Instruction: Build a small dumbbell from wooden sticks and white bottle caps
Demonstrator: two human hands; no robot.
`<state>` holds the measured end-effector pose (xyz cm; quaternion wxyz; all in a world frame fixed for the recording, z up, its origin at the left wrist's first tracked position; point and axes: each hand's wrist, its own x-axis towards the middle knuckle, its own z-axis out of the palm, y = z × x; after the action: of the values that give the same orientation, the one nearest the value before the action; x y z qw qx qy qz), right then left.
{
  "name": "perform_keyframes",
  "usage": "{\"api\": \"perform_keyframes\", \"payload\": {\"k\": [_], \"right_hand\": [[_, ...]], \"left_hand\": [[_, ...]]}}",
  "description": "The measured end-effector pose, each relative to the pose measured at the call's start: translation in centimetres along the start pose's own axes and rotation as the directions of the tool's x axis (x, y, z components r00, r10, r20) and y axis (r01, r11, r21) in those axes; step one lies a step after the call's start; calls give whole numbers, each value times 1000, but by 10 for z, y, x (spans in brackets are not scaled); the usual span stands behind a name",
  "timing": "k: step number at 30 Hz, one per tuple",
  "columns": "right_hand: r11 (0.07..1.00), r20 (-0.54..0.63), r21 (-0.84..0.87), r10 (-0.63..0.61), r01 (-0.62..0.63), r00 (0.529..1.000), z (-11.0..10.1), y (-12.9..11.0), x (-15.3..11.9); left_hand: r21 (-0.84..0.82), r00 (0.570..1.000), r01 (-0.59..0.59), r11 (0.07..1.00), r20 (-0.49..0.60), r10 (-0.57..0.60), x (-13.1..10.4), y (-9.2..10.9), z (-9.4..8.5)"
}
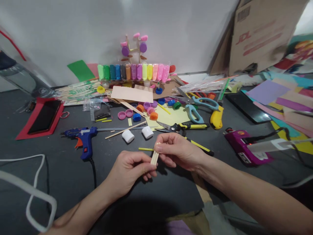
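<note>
From my end of the head camera, I have both hands close together, low over the desk (171, 199). My left hand (133, 168) pinches the near end of a small bundle of pale sticks (154, 158) between thumb and fingers. My right hand (179, 150) grips the far end of the same bundle, thumb on top, so the sticks sit tilted between the two hands. Just beside the right fingertips a yellow stick (145, 149) points off to the left (I can't tell whether those fingers touch it).

Just beyond the hands I see two white cylinders (128, 136), with a skewer (117, 133) lying near them. Past the right hand are the cutters (193, 126), with yellow and black handles, and farther off the blue scissors (194, 114) and a yellow knife (216, 118). Left of the left hand, well apart, lies the glue gun (85, 140), its cord running back toward my forearm. A purple power strip (246, 148) sits well to the right of the right hand. Farther ahead of both hands come the coloured caps (147, 105), scattered about (some on pale yellow paper (177, 114)), and behind them a row of clay (133, 72).
</note>
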<state>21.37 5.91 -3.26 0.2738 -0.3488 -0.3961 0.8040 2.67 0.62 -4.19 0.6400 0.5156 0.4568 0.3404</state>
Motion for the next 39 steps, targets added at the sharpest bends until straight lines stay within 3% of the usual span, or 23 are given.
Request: {"api": "perform_keyframes", "payload": {"k": [6,11,17,25,28,31,33,36,37,39], "right_hand": [[993,-47,-105,-67,61,997,-3,-1,1],[967,-70,-238,-116,96,991,3,0,1],[920,-102,-371,-178,129,979,10,4,-1],[899,-23,-405,-191,166,981,8,-2,-5],[865,-6,-436,-280,249,960,2,-11,-9],[703,-42,-634,-448,323,893,-10,-20,-14],[488,4,-821,-513,296,858,-23,-26,-16],[139,50,-981,-489,135,871,-41,-36,-19],[74,45,-993,-488,93,872,-45,-39,-21],[30,64,-995,-540,96,839,-48,-42,-24]], "left_hand": [[79,996,28,996,77,-34,1,9,-7],[71,999,47,996,-29,-45,2,8,0],[-7,993,88,996,-72,-89,5,2,4],[32,995,67,997,-79,-64,0,6,2],[-24,992,43,999,-117,-45,-1,9,1],[-112,986,19,993,-160,-37,-2,12,-1],[-152,985,5,988,-171,-31,-3,14,-2],[-177,983,-22,984,-184,-11,-5,15,-3],[-178,982,-30,984,-188,-4,-6,15,-3],[-168,982,-44,985,-191,11,-7,16,-3]]}}
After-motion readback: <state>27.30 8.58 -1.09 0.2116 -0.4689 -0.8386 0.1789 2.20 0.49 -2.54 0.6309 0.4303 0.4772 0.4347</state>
